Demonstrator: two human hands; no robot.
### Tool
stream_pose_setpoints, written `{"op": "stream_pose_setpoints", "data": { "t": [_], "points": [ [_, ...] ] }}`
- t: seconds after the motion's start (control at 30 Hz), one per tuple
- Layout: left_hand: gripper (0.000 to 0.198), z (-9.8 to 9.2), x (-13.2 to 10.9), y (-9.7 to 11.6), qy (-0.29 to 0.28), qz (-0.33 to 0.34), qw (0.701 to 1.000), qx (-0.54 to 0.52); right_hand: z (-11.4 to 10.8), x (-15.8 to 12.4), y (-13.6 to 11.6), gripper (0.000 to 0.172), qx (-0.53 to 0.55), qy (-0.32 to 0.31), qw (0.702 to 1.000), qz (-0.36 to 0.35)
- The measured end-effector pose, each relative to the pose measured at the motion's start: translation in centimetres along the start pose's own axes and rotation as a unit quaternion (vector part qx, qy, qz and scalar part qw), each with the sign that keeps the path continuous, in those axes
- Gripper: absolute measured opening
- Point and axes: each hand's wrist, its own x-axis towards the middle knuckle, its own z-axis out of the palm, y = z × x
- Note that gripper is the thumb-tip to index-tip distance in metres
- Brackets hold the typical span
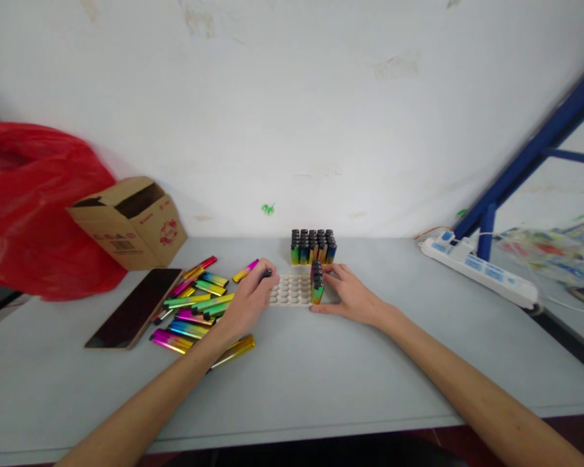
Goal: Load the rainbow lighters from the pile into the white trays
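A white tray (290,290) with rows of round holes lies flat in front of me. One row of upright lighters (316,285) with black tops stands at its right end. My right hand (345,295) spans that end, thumb at the front edge and fingers behind, steadying the tray. My left hand (253,292) is closed around a lighter (267,273) over the tray's left end; only its black top shows. Loose shiny multicoloured lighters (187,329) lie in a heap beside and beneath my left forearm.
Behind the tray, against the wall, stands a full block of upright lighters (313,248). To the left are a dark phone (135,310), an open cardboard box (136,227) and a red plastic bag (43,207). A white power strip (481,269) lies at the right near a blue metal frame (520,155).
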Motion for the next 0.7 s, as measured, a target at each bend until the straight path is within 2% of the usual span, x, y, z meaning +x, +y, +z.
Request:
{"op": "stream_pose_setpoints", "data": {
  "t": [0.13,0.3,0.37,0.43,0.57,0.7],
  "points": [
    [0.027,-0.2,0.1,-0.6,-0.042,-0.071,0.987,-0.136,-0.1,-0.1,0.2,0.073,0.014,-0.006,1.000,-0.015],
    [0.025,0.0,-0.3,-0.4,-0.058,-0.079,0.985,-0.140,-0.3,-0.2,0.1,0.074,0.037,-0.013,0.999,-0.022],
    [0.025,0.2,-0.5,-0.1,-0.066,-0.058,0.988,-0.130,-0.3,-0.2,0.0,0.075,0.041,-0.015,0.999,-0.023],
    [0.024,0.4,-0.5,0.1,-0.064,-0.008,0.993,-0.100,-0.2,-0.2,-0.1,0.076,0.044,-0.015,0.999,-0.025],
    [0.027,0.4,0.0,0.5,0.002,0.096,0.995,0.000,-0.1,-0.1,-0.2,0.075,0.043,-0.013,0.999,-0.027],
    [0.023,0.9,0.6,0.7,0.027,0.132,0.991,-0.003,-0.1,0.1,-0.4,0.076,0.038,-0.011,0.999,-0.029]
  ]
}}
